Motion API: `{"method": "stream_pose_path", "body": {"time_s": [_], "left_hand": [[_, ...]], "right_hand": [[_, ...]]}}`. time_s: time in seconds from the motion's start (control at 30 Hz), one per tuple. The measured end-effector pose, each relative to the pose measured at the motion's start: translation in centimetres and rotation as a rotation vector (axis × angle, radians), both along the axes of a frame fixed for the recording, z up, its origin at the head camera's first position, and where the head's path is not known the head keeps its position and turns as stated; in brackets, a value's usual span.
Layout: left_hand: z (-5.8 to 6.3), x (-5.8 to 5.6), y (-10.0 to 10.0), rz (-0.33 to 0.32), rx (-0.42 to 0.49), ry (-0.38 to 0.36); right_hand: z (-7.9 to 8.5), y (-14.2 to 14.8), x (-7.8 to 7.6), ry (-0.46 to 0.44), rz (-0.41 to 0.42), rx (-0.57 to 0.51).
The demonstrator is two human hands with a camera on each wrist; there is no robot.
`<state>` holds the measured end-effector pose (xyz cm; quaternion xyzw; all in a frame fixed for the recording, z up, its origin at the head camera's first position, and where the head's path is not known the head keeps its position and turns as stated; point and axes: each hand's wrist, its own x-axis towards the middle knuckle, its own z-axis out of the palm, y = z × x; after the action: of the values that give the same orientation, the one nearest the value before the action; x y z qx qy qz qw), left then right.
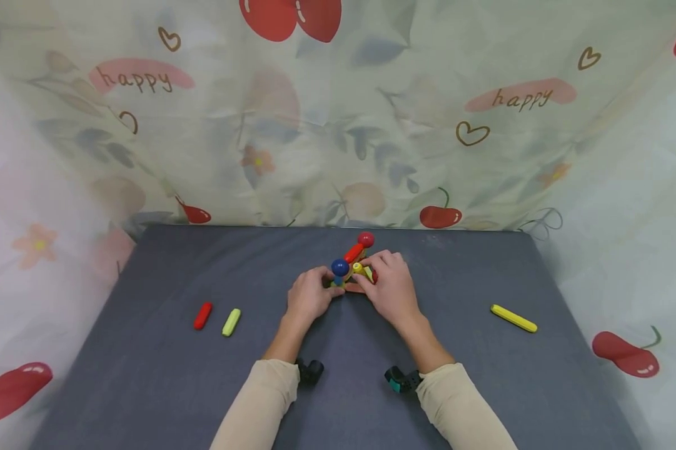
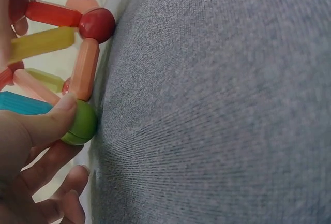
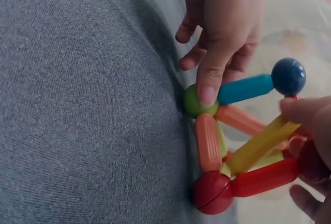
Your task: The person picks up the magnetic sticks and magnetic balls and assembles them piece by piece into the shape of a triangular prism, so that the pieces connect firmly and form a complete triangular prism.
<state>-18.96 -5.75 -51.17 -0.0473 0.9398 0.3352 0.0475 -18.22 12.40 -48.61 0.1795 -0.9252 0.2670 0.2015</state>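
A small frame of toy rods and balls stands on the dark tabletop between the two hands. My left hand (image 1: 309,292) pinches its green ball (image 3: 193,102) at a base corner, with the thumb on top. From that ball a blue rod (image 3: 245,89) rises to a blue ball (image 3: 288,76), and an orange rod (image 3: 208,144) runs to a red ball (image 3: 213,193). My right hand (image 1: 391,287) grips a yellow rod (image 3: 264,144) near its upper end; the lower end is close by the red ball. A red rod (image 3: 266,177) rises from that ball.
Loose on the left of the dark tabletop (image 1: 146,387) lie a short red rod (image 1: 202,315) and a pale green rod (image 1: 231,322). Off to the right is a longer yellow rod (image 1: 513,318). A printed cloth (image 1: 326,156) hangs behind the table's far edge.
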Motion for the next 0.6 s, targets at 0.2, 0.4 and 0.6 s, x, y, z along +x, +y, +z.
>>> {"method": "stream_pose_path", "body": {"time_s": [0.2,0.4,0.6], "left_hand": [[0.0,0.0,0.0,-0.010,0.000,0.001],[0.1,0.0,0.1,-0.009,-0.009,0.014],[0.1,0.0,0.1,-0.012,-0.015,0.039]], "right_hand": [[0.2,-0.7,0.3,0.020,-0.045,0.146],[0.4,-1.3,0.4,-0.017,-0.086,0.204],[0.5,-1.6,0.2,-0.032,-0.114,0.245]]}}
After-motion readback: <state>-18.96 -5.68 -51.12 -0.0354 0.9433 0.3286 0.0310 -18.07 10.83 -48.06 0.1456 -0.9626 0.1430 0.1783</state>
